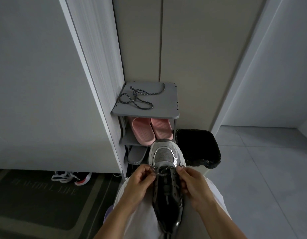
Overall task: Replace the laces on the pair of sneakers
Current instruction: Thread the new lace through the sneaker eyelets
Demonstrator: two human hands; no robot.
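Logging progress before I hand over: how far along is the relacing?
Looks done: the rope lace crosses only the eyelets nearest the toe of the sneaker. In hand: the left hand and right hand each pinch it there. Left: the higher eyelets sit empty, and a second lace lies loose on the shoe rack, likely for the other sneaker, which I cannot pick out.

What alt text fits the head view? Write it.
The left hand and right hand pinch a speckled lace at the front eyelets of a grey sneaker on the person's lap, toe pointing away. Beyond, a second lace lies loose atop a grey shoe rack holding pink slippers.
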